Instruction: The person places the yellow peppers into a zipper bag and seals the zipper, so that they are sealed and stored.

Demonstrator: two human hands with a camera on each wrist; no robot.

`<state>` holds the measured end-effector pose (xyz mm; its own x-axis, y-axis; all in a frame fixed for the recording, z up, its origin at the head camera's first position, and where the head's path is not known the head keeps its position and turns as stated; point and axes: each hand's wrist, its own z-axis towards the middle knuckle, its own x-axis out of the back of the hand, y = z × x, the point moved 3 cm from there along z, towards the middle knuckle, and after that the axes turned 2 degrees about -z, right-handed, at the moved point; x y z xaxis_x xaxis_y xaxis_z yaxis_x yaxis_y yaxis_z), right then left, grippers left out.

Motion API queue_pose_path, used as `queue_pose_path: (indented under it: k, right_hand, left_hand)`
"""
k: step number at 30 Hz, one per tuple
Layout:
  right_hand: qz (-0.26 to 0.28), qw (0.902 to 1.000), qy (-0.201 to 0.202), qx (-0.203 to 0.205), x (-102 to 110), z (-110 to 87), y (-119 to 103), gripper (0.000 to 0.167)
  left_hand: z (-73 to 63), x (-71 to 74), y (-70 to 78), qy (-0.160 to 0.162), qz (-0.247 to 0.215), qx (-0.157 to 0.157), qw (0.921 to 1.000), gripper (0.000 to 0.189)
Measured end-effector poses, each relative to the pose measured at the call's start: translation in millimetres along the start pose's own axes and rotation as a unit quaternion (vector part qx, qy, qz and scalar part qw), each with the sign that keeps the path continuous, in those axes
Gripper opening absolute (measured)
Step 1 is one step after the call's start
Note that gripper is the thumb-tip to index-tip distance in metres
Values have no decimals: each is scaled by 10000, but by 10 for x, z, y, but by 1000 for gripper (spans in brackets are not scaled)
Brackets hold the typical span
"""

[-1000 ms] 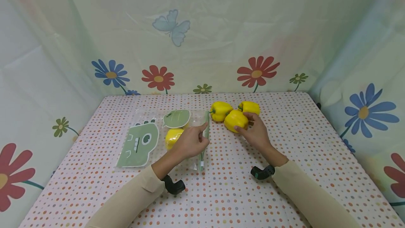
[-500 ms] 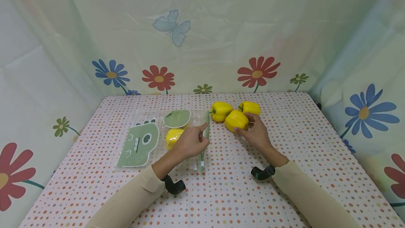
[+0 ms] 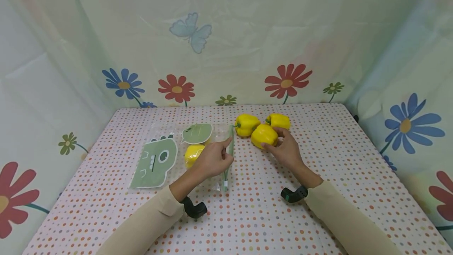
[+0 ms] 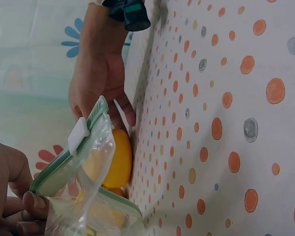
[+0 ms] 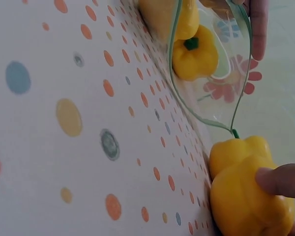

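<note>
A clear zip bag (image 3: 153, 164) with a green cartoon monster print lies at left on the table. My left hand (image 3: 214, 159) pinches its green zip edge, index finger stretched along it; the left wrist view shows the fingers (image 4: 34, 201) on that edge and a white slider (image 4: 78, 136). The bag's mouth gapes in the right wrist view, with yellow bell peppers (image 5: 195, 54) inside. My right hand (image 3: 288, 152) grips another yellow bell pepper (image 3: 263, 136) between thumb and fingers, right of the mouth. Its far fingers are partly hidden behind the pepper.
Two more yellow bell peppers, one at left (image 3: 247, 124) and one at right (image 3: 278, 121), lie just behind the gripped one. A dotted cloth covers the table (image 3: 247, 215). Flower-printed curtains (image 3: 226, 50) stand at the back and both sides.
</note>
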<state>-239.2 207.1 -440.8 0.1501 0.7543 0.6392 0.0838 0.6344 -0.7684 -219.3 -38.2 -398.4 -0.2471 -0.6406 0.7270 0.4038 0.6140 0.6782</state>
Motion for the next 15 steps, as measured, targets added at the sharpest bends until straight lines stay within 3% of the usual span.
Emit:
queue_pose_path:
  k: [15]
  right_hand:
    - [134,9998,117,-2,21,-89,-74,77]
  left_hand:
    - [-3,3,1,18,57,-18,10000,62]
